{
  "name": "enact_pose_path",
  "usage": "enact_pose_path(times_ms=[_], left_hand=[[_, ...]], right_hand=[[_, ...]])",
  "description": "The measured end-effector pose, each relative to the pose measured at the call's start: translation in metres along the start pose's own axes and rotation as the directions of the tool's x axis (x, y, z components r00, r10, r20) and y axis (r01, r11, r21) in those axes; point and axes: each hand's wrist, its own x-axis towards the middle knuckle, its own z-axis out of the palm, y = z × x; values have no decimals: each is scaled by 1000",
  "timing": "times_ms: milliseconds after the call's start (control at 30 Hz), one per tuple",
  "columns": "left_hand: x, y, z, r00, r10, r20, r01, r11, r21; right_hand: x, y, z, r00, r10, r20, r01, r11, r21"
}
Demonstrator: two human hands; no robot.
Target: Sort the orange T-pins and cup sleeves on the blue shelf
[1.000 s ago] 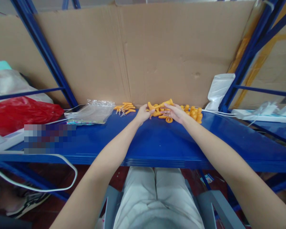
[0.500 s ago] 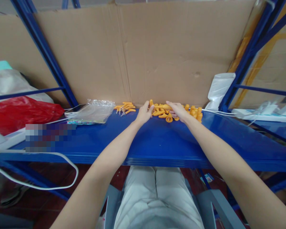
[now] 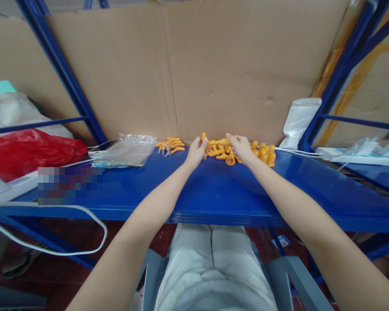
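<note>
My left hand (image 3: pixel 196 154) is closed around an upright orange-yellow plastic piece (image 3: pixel 204 137), its rounded tip showing above the thumb. Beside it, my right hand (image 3: pixel 242 147) has its thumb and fingers brought together at another orange-yellow piece (image 3: pixel 224 141); most of those fingers are hidden. Between the hands lies a loose pile of orange-yellow plastic pieces (image 3: pixel 216 153), among them a round, cup-like one (image 3: pixel 230 161). Left of my left hand rest several banana-shaped keychains (image 3: pixel 174 144) with small metal chains. More orange pieces (image 3: pixel 266 154) stand upright to the right of my right hand.
The blue shelf (image 3: pixel 218 201) backs onto a cardboard sheet (image 3: pixel 230 69). Clear plastic bags (image 3: pixel 129 151) lie at left, near a red bag (image 3: pixel 32 153). A white pouch (image 3: pixel 300 123) leans by the right post. White cable (image 3: pixel 105 233) loops over the front-left edge.
My right hand's fingers have drawn in at the pile and the hand has lifted slightly. My left hand keeps its piece, which has risen a little.
</note>
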Motion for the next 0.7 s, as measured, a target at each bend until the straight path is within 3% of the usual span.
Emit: enact_pose_path(times_ms=[133, 367, 467, 533, 600, 700], left_hand=[[-2, 2, 0, 1000, 9, -5, -9, 999, 42], [-3, -3, -7, 983, 181, 13, -178, 948, 263], [-5, -3, -7, 977, 205, 64, -215, 922, 323], [-7, -1, -6, 979, 182, 95, -203, 924, 324], [-9, 1, -4, 981, 158, 115, -186, 933, 307], [-10, 2, -2, 979, 173, 107, -197, 939, 283]], right_hand=[[-2, -4, 1, 1000, 28, 2, -29, 999, 28], [-10, -15, -6, 944, 266, 193, -292, 949, 122], [-7, -11, -7, 938, 312, 154, -327, 941, 88], [-3, -7, -7, 965, 257, 43, -258, 966, 14], [0, -5, -6, 989, 127, -80, -135, 984, -115], [1, -6, -5, 989, -25, -143, -16, 960, -281]])
